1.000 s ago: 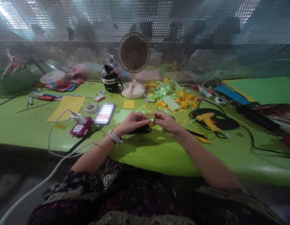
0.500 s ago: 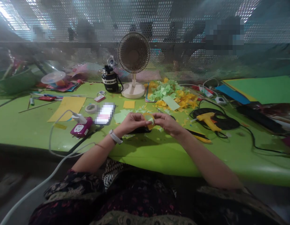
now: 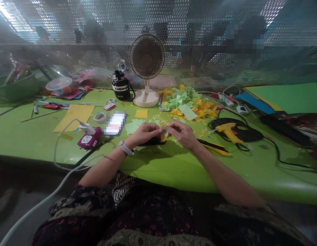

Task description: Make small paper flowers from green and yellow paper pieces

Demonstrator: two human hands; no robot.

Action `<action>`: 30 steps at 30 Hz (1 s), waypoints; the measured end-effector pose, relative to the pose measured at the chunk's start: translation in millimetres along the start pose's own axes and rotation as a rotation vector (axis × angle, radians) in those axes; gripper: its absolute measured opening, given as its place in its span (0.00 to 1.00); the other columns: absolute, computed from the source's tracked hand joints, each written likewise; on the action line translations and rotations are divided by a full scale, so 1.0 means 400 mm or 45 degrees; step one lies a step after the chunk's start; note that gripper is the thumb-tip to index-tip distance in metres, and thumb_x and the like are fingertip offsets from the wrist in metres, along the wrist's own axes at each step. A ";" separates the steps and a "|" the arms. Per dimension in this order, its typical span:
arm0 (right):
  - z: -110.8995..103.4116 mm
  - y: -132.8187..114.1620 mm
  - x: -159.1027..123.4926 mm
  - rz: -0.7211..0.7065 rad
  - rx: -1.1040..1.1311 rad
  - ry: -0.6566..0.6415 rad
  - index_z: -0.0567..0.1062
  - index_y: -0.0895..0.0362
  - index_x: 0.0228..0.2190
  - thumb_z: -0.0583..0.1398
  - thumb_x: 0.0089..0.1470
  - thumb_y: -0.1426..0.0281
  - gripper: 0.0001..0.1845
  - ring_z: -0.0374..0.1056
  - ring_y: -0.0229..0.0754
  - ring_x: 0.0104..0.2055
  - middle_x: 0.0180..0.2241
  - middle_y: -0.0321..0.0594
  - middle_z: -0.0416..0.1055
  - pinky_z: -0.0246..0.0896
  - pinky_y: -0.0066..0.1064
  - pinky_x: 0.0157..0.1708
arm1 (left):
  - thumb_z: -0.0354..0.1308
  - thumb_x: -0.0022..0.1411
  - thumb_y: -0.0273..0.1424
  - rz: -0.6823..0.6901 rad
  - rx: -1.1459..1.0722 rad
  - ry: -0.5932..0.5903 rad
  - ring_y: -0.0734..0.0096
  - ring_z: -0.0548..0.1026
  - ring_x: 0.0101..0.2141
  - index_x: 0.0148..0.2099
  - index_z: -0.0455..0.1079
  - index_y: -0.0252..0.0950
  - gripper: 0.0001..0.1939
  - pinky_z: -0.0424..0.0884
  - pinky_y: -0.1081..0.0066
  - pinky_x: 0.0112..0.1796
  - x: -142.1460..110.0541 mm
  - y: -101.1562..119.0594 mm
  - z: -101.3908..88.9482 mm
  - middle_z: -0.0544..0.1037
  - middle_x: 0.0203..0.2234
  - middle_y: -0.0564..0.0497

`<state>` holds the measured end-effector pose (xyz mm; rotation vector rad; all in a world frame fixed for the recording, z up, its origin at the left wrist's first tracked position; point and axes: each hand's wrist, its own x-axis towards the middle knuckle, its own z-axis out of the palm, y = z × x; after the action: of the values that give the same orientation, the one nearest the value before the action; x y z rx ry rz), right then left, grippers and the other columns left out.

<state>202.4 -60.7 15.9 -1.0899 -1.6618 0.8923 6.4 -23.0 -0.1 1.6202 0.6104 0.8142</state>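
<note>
Over glossy green tabletop [image 3: 179, 167], my left hand [image 3: 144, 134] and right hand [image 3: 182, 134] together, fingertips [image 3: 158, 129] pinching small yellow-and-green paper piece [image 3: 164, 132]; forearms converging inward, dark smartphone [image 3: 154, 141] just beneath, paper scraps [image 3: 158, 120] nearby.

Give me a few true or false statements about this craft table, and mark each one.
1. The left hand and right hand both pinch a small piece of yellow and pale green paper. True.
2. The desk fan lies on its side. False: it stands upright on its round base.
3. The yellow hot glue gun rests on a coiled black cord, to the right of the hands. True.
4. The white watch band is on the right wrist. False: it is on the left wrist.
5. The magenta power socket is to the right of the hands. False: it is to their left.
</note>
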 end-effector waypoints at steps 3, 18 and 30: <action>-0.012 -0.004 0.004 0.076 0.144 -0.007 0.75 0.54 0.26 0.64 0.52 0.55 0.15 0.67 0.39 0.27 0.25 0.36 0.70 0.67 0.33 0.32 | 0.61 0.60 0.50 0.027 -0.044 0.007 0.75 0.73 0.29 0.33 0.73 0.33 0.22 0.70 0.71 0.36 0.005 -0.005 -0.006 0.76 0.26 0.50; 0.001 0.001 -0.003 0.026 0.002 0.117 0.74 0.56 0.24 0.63 0.48 0.62 0.10 0.68 0.39 0.24 0.22 0.35 0.71 0.65 0.31 0.26 | 0.67 0.55 0.45 0.064 0.041 0.119 0.75 0.73 0.30 0.47 0.70 0.33 0.25 0.69 0.73 0.34 -0.002 -0.012 0.003 0.76 0.32 0.51; 0.035 0.024 -0.011 -0.002 0.001 0.170 0.75 0.55 0.25 0.63 0.50 0.62 0.10 0.68 0.40 0.25 0.22 0.36 0.72 0.66 0.34 0.28 | 0.61 0.61 0.30 0.270 -0.124 0.313 0.65 0.77 0.47 0.51 0.73 0.34 0.15 0.77 0.68 0.44 0.006 -0.026 0.013 0.78 0.49 0.43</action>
<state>192.6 -62.8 1.7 -1.1233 -1.5519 0.8016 12.6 -22.3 -10.4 1.5240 0.5660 1.1944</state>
